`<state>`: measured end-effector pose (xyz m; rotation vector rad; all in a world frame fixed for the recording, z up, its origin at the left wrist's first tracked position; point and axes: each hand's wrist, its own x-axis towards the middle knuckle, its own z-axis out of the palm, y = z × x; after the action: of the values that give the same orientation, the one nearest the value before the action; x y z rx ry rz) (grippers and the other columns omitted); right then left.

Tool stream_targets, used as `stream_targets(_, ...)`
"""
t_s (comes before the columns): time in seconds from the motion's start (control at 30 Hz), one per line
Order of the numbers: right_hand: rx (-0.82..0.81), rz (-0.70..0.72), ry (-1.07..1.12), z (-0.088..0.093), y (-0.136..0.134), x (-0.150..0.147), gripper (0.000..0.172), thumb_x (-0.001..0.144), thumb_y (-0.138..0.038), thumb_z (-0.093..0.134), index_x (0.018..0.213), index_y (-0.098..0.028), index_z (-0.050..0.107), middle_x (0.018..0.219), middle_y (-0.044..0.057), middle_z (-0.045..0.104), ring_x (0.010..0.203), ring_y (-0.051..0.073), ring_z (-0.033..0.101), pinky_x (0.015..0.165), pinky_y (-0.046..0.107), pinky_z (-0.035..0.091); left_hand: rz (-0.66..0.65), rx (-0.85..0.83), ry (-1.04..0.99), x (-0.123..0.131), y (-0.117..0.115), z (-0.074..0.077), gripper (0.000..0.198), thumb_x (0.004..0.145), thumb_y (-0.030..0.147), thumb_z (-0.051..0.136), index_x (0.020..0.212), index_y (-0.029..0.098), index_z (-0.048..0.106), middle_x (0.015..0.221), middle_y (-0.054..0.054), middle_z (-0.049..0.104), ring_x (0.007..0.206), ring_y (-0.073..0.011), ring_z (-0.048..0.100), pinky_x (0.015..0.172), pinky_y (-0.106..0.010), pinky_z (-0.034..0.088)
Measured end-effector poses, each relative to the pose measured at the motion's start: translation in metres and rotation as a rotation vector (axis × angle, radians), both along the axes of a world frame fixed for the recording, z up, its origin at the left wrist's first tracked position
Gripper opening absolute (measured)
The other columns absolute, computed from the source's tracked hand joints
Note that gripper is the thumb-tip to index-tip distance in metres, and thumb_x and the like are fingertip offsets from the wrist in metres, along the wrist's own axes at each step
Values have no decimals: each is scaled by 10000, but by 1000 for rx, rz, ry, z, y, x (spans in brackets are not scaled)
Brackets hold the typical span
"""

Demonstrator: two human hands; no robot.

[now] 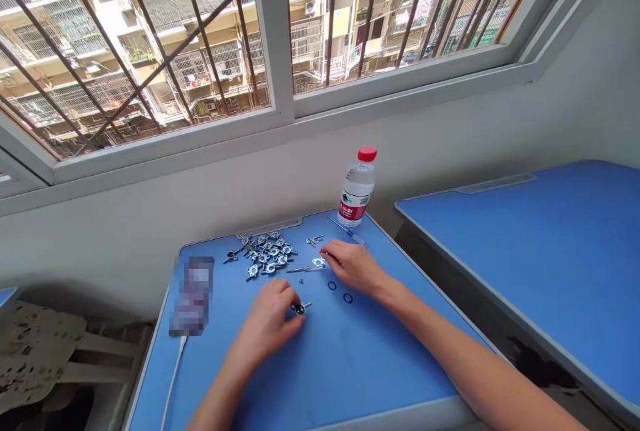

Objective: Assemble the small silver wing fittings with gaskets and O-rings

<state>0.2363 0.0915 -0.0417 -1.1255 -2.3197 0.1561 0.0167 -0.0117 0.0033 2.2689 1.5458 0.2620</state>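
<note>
My left hand (pixel 273 318) has its thumb and fingers closed around a small metal fitting with a round black centre (pixel 299 310), whose short pin points right. Farther back, my right hand (pixel 353 266) is pinched at a small silver metal bracket (pixel 318 262), touching its edge. A thin screwdriver with a clear handle (pixel 306 269) lies just left of that bracket. Between the hands rests a tiny dark nut-like piece (pixel 301 281). Two thin black rings, one nearer the back (pixel 332 285) and one nearer me (pixel 348 298), lie below my right hand.
A pile of metal fittings (pixel 270 254) covers the table's back left. Another few small metal pieces (pixel 315 240) lie behind my right hand. A water bottle (pixel 357 191) stands at the back beside a pen-like tool (pixel 349 231). A blurred object (pixel 193 294) with a white cable (pixel 173 374) is left.
</note>
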Motion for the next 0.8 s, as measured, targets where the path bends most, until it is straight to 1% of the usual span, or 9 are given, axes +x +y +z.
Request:
stream_targets(0.1, -8, 14, -18, 0, -1, -1, 224, 960, -182, 446, 865, -186, 649, 808, 46, 670, 686, 166, 608, 589, 263, 379, -30, 19, 50, 4, 0, -7, 62, 849, 164, 618, 891, 202, 594, 986, -36, 608, 931, -221, 555, 773, -329, 426)
stream_targets(0.23, -14, 27, -24, -1, -3, -2, 217, 964, -189, 447, 879, -188, 647, 817, 51, 669, 679, 166, 609, 589, 266, 382, -50, 27, 118, 9, 1, -12, 40, 862, 189, 620, 880, 202, 586, 977, -46, 604, 923, -238, 548, 770, -348, 411)
stream_targets(0.5, -9, 27, -11, 0, -3, -2, 225, 967, -199, 442, 882, -186, 650, 817, 54, 670, 677, 165, 609, 580, 262, 377, -30, 36, 119, 12, 1, -20, 64, 862, 213, 646, 876, 203, 584, 972, -43, 601, 909, -241, 542, 755, -342, 402)
stream_targets(0.6, -10, 24, -10, 1, -3, -1, 217, 966, -197, 448, 886, -188, 650, 822, 54, 670, 684, 168, 611, 586, 265, 382, -16, 19, 107, 12, 2, -20, 66, 858, 215, 647, 877, 208, 584, 972, -39, 600, 904, -235, 544, 744, -331, 403)
stream_targets(0.8, -14, -10, 23, 5, -4, 1, 175, 942, -171, 482, 899, -191, 651, 854, 53, 672, 669, 157, 603, 586, 260, 389, 5, -57, 43, 8, 2, -14, 109, 838, 233, 674, 915, 209, 600, 1010, -45, 604, 931, -234, 549, 749, -329, 413)
